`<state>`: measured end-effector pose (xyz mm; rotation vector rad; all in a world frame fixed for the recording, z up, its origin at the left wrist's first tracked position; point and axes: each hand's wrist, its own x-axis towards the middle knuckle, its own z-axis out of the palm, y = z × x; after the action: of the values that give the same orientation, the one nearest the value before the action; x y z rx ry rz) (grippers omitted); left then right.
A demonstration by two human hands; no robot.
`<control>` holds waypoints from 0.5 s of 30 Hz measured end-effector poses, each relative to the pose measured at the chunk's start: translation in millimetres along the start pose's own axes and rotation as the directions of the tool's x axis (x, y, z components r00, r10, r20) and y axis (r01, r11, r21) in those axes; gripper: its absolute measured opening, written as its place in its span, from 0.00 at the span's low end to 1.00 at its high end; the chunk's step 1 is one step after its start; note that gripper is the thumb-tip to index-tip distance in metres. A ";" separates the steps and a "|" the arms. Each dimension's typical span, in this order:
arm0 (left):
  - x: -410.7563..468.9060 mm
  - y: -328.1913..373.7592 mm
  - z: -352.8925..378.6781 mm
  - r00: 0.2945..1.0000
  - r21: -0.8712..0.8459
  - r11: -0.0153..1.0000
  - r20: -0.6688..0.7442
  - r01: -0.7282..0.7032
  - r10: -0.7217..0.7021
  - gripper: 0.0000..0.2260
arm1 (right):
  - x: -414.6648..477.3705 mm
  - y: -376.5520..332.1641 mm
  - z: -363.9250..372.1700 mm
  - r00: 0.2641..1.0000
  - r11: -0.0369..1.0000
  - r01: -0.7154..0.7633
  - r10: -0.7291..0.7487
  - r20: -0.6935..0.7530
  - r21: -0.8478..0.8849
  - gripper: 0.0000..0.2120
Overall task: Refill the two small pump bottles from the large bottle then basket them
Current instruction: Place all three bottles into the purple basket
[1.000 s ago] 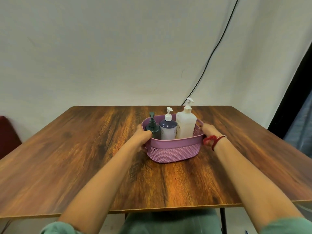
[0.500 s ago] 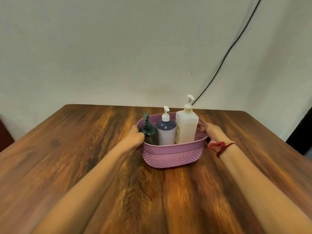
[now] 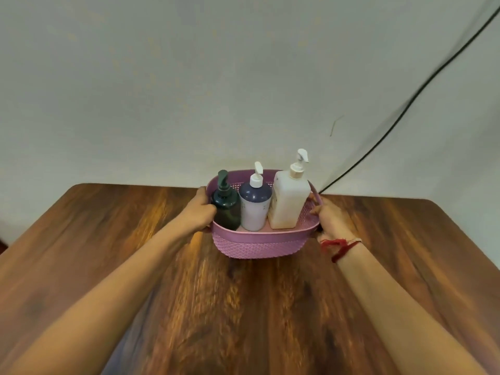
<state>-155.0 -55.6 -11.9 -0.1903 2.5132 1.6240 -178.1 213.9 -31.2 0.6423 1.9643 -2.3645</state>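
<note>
Where left hand [image 3: 198, 212] and right hand [image 3: 328, 221] grip, the basket [image 3: 259, 243] lies between.

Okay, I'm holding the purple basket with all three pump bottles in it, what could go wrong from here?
The large white bottle stands well above the basket rim, so a tilt or jolt could topple it out. The dark green bottle and purple-topped bottle stand loose beside it and could get knocked over. The left hand and right hand grip only the basket's ends, so uneven lifting might tip everything.
</note>
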 end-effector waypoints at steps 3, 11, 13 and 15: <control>27.7 5.5 -4.4 1.000 0.026 0.999 0.021 0.018 -0.018 0.26 | 20.4 -10.9 11.8 1.000 0.999 -0.029 0.029 0.003 -0.029 0.24; 75.5 -0.8 -10.9 0.999 0.093 0.995 0.049 0.020 -0.025 0.27 | 54.7 -9.6 31.9 0.995 0.995 -0.094 0.094 -0.018 0.017 0.21; 81.9 -6.1 -12.4 0.998 0.091 0.996 0.059 0.010 -0.016 0.28 | 57.6 -8.0 34.7 0.993 0.994 -0.111 0.111 -0.026 0.021 0.19; 86.9 -10.9 -13.0 0.998 0.090 0.996 0.069 0.007 -0.014 0.29 | 58.8 -7.1 37.9 0.993 0.992 -0.116 0.117 -0.035 0.040 0.19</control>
<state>-239.0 -74.4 -32.7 -0.1344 2.5223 1.4831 -245.4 194.7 -37.5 0.7853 1.8453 -2.3423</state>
